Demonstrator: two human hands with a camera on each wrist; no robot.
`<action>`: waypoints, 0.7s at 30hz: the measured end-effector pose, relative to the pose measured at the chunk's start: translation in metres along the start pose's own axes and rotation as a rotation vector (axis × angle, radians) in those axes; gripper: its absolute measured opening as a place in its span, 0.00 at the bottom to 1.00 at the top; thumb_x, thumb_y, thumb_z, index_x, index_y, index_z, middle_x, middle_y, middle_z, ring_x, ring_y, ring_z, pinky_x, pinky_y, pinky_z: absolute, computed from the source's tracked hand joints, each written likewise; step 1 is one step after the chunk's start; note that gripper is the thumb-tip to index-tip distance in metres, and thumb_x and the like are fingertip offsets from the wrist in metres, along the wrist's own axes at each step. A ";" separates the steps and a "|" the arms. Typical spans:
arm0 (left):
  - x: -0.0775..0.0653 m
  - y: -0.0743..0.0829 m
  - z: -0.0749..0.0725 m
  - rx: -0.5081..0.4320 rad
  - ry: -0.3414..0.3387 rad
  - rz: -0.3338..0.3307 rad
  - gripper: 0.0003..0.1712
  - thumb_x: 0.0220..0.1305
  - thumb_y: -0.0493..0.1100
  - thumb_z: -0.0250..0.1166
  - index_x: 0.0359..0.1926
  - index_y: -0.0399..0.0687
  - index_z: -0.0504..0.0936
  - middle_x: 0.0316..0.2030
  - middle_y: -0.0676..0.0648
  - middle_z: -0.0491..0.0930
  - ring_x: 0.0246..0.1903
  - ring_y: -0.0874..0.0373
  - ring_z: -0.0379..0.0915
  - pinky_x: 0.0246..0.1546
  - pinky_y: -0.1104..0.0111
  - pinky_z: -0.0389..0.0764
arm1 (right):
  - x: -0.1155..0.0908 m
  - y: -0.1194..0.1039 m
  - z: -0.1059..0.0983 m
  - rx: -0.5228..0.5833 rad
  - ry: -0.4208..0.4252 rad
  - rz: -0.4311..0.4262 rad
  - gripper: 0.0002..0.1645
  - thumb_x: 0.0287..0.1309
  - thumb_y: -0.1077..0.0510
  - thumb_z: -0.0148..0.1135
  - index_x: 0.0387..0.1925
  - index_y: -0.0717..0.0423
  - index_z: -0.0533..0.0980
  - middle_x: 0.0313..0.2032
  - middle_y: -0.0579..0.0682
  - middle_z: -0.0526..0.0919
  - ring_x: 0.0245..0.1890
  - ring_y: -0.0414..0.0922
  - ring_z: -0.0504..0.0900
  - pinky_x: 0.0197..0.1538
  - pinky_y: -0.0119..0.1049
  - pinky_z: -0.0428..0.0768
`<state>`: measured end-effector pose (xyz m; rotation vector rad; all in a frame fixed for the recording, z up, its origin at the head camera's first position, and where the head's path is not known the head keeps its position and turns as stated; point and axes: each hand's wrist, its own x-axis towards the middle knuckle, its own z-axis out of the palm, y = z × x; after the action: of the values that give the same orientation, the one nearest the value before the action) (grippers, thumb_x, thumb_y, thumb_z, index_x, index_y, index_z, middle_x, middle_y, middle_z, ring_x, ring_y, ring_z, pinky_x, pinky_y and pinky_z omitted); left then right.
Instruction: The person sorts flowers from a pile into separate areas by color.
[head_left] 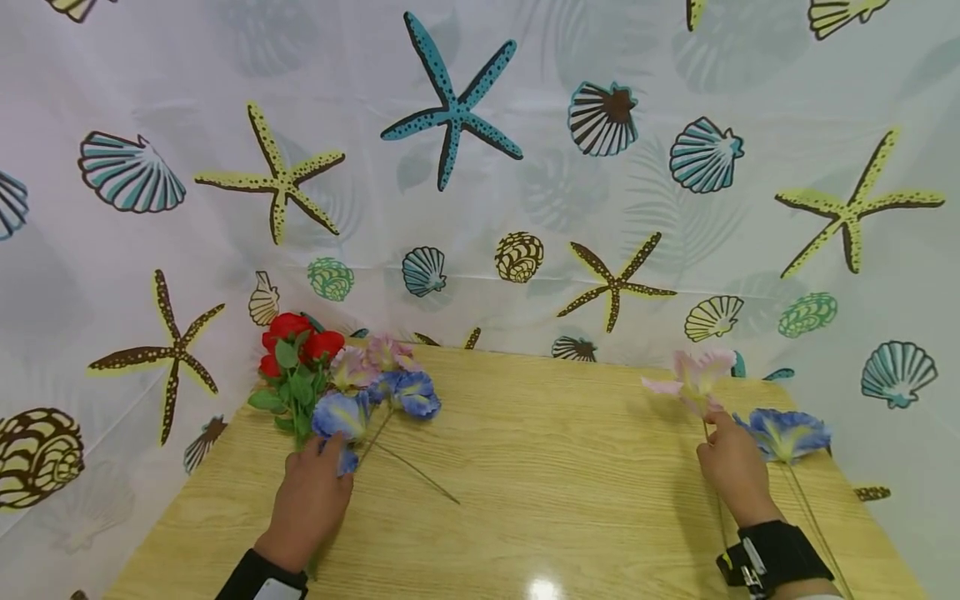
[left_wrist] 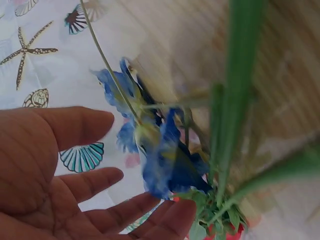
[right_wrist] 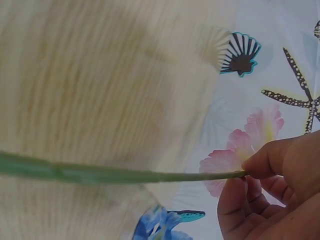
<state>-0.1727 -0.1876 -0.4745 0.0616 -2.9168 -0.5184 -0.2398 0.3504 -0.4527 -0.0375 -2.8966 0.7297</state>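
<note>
My right hand (head_left: 733,467) pinches the green stem of a pink artificial flower (head_left: 701,379) between thumb and fingers, just below the bloom. In the right wrist view the stem (right_wrist: 125,175) runs left from the fingertips. My left hand (head_left: 311,496) is at a pile of flowers on the left, its fingertips right by a blue flower (head_left: 341,417). Fingers spread and thumb apart, it grips nothing in the left wrist view, where the blue petals (left_wrist: 172,167) lie beyond the fingertips. Red flowers (head_left: 324,344) with green leaves and pink flowers (head_left: 386,352) make up the pile's far side.
Another blue flower (head_left: 786,435) lies just right of my right hand, its stem pointing toward me. The wooden table (head_left: 525,467) ends against a white curtain (head_left: 495,208) printed with starfish and shells. One thin stem (head_left: 420,475) sticks out rightward from the left pile.
</note>
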 end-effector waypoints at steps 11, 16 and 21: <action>0.006 -0.036 -0.005 -0.019 -0.132 -0.101 0.30 0.53 0.38 0.66 0.52 0.20 0.68 0.38 0.25 0.68 0.35 0.33 0.68 0.32 0.48 0.71 | 0.004 0.018 0.010 -0.094 0.006 -0.010 0.23 0.53 0.69 0.50 0.53 0.74 0.66 0.32 0.66 0.77 0.20 0.49 0.74 0.19 0.40 0.68; 0.006 -0.041 -0.005 -0.074 -0.196 -0.100 0.21 0.52 0.32 0.61 0.46 0.21 0.72 0.33 0.33 0.74 0.35 0.37 0.72 0.31 0.51 0.73 | 0.003 0.023 0.012 -0.126 -0.054 0.023 0.23 0.54 0.69 0.49 0.53 0.73 0.66 0.33 0.65 0.78 0.23 0.52 0.76 0.20 0.41 0.69; 0.008 -0.045 -0.007 -0.105 -0.200 -0.118 0.19 0.50 0.30 0.59 0.44 0.22 0.72 0.26 0.39 0.74 0.28 0.43 0.72 0.24 0.57 0.69 | 0.004 0.022 0.017 -0.144 -0.051 -0.001 0.22 0.52 0.70 0.51 0.51 0.73 0.67 0.32 0.65 0.79 0.28 0.56 0.78 0.24 0.45 0.73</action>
<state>-0.1786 -0.2328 -0.4826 0.1792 -3.0871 -0.7352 -0.2470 0.3623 -0.4775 -0.0348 -2.9926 0.5289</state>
